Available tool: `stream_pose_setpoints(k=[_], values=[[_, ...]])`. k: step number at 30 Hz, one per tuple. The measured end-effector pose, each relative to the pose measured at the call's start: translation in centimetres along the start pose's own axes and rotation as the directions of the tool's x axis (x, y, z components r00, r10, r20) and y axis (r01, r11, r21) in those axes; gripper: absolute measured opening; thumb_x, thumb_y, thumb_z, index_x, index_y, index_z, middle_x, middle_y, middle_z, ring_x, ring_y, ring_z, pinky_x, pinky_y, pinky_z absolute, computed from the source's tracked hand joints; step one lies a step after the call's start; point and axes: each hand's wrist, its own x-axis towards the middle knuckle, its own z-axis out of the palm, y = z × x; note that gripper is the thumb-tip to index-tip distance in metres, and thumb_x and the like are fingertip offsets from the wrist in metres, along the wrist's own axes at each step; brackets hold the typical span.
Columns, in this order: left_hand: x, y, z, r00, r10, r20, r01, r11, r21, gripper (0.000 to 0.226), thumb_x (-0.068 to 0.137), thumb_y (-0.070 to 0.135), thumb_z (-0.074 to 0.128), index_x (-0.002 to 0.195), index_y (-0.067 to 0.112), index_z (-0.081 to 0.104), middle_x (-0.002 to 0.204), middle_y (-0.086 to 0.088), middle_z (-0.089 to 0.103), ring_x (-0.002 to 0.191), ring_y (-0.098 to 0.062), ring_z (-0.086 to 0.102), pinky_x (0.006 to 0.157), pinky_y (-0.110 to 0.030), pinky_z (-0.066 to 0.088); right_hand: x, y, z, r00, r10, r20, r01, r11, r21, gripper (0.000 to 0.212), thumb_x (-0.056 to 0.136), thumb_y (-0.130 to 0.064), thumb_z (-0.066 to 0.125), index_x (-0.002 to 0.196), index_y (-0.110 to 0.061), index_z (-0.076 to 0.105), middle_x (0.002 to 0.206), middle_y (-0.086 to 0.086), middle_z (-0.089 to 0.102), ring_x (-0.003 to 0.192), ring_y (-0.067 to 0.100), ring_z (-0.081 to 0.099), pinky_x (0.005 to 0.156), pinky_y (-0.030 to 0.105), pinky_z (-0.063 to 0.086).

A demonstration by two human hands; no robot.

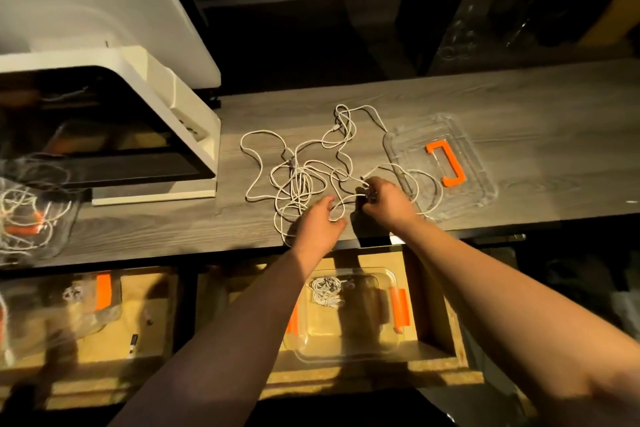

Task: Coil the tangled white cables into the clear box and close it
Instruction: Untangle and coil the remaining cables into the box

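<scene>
Sprawling across the grey wood-grain desk (pixel 485 107), the tangled thin white cables (pixel 298 177) lie in loose loops with no single long axis; one strand trails right over the flat clear plastic lid with an orange handle (pixel 446 163). The right hand (pixel 384 199) pinches a strand near a plug end, fingers curled. The left hand (pixel 320 222) rests on the loops, fingers loosely bent; whether it grips is unclear. The clear plastic box with orange latches (pixel 346 315) sits below the desk, some coiled cable inside. The cables look light, limp and snag-prone, best gathered from a plug end.
</scene>
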Motion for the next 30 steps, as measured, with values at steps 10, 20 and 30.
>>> stream_pose_setpoints(k=[10, 20, 30], values=[[-1.9, 1.7, -1.8, 0.98, 0.161, -0.117, -0.181, 0.967, -0.18, 0.021, 0.097, 0.036, 0.054, 0.1, 0.022, 0.069, 0.075, -0.012, 0.064, 0.066, -0.022, 0.059, 0.06, -0.037, 0.045, -2.4, 0.6, 0.2, 0.962, -0.094, -0.255, 0.12, 0.989, 0.088, 0.021, 0.096, -0.025, 0.051, 0.091, -0.011, 0.066, 0.08, 0.007, 0.068, 0.073, 0.025, 0.062, 0.061, 0.03, 0.039], [-6.7, 7.9, -7.7, 0.89, 0.193, -0.413, -0.334, 0.893, -0.301, 0.024, 0.101, 0.029, 0.047, 0.092, 0.016, 0.065, 0.05, 0.009, 0.036, 0.041, -0.003, 0.024, 0.04, -0.019, 0.019, -6.8, -2.3, -8.5, 0.991, -0.075, -0.109, 0.129, 0.737, 0.663, 0.022, 0.093, -0.011, 0.054, 0.076, -0.009, 0.069, 0.059, 0.001, 0.057, 0.057, 0.013, 0.052, 0.062, 0.027, 0.043], [-10.1, 12.1, -5.8, 0.771, 0.21, -0.602, -0.306, 0.95, -0.06, 0.016, 0.094, 0.032, 0.058, 0.105, 0.023, 0.065, 0.1, 0.006, 0.059, 0.088, -0.005, 0.057, 0.079, -0.024, 0.047, -12.1, -6.2, -13.8, 0.975, -0.202, 0.095, -0.134, -0.19, 0.973, 0.013, 0.093, -0.014, 0.052, 0.091, -0.006, 0.062, 0.066, 0.005, 0.055, 0.057, 0.013, 0.052, 0.098, 0.039, 0.051]])
